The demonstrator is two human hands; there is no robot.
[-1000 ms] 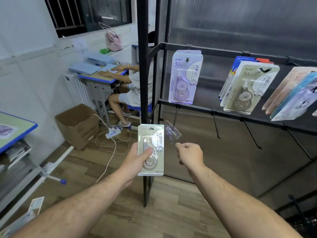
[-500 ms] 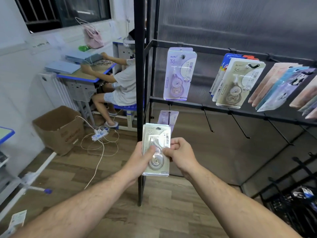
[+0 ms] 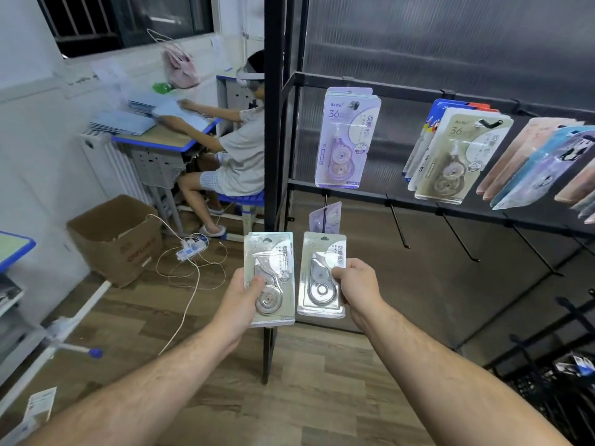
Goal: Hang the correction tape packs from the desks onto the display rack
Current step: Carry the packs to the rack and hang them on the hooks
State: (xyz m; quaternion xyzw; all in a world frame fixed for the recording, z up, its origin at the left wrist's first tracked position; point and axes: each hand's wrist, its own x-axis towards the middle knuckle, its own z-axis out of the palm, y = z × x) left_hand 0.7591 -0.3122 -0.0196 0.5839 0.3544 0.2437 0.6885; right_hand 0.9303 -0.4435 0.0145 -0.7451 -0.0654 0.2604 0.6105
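The left thumb [image 3: 257, 281] presses flat on the clear blister of a grey-green card correction tape pack [image 3: 272, 268], with the other fingers hidden behind the card, so the left hand [image 3: 241, 297] grips it low down and upright. Beside it, the curled fingers [image 3: 342, 272] of the right hand [image 3: 359, 286] pinch the right edge of a paler grey correction tape pack [image 3: 318, 278]. The two packs are held side by side, close but not touching, in front of the black metal display rack [image 3: 402, 91] and below its lower rail. A small lilac pack [image 3: 325, 217] hangs on a lower hook just behind the right one, the bare black hooks [image 3: 399, 227] further right are free, and a tall lilac pack [image 3: 347, 140] and a beige pack [image 3: 462, 156] hang from the upper rail. The likely trouble is that both hands are full. Neither can steady a hook or guide a card's top hole, and a low grip lets the top edge wobble off the hook tip. The slick blister could slide out of a light pinch and drop to the wooden floor [image 3: 306, 397]. Reaching in could also nudge the small lilac pack off its hook.
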